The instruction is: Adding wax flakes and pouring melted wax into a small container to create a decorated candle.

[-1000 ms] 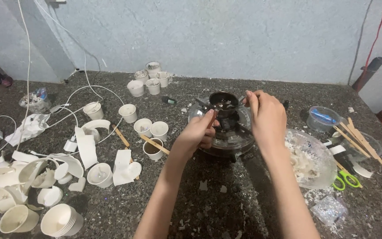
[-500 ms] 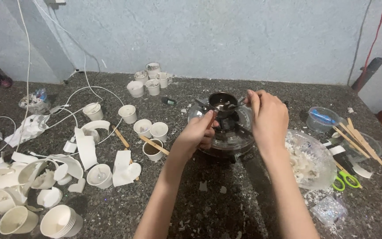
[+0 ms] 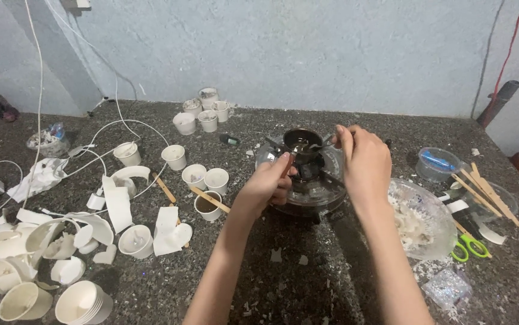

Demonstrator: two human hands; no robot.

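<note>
Not much moved since the earlier pics: both hands stay at the little pot, & the spoon tip has dipped a bit more toward it.

The right hand (image 3: 365, 162) is closed on the handle of a spoon (image 3: 309, 146), pinched w/ fingers & thumb. The spoon's bowl sits over the rim of the pot (image 3: 300, 139). The pot is small, dark & round, and it sits on top of a burner (image 3: 307, 180) w/ a shiny round base, about mid-table. The left hand (image 3: 270, 185) is just beside the burner, fingers curled, fingertips up near the pot. It may be holding the pot's edge or handle, but I can't tell; that part is too small to see.

Left of the burner stand white cups (image 3: 205, 177), some w/ wood sticks (image 3: 209, 200) lying on them. More cups (image 3: 202, 114) stand near the wall. Far left is a heap of torn cup bits (image 3: 61, 241) & white wires (image 3: 91, 150). Right of the burner is a clear bowl (image 3: 422, 219) w/ white stuff in it, touching nothing else. Past it lie green scissors (image 3: 467, 245), more sticks (image 3: 485, 192) & a clear tub (image 3: 437, 164). All of it is on a dark speckled table (image 3: 307, 277).
</note>
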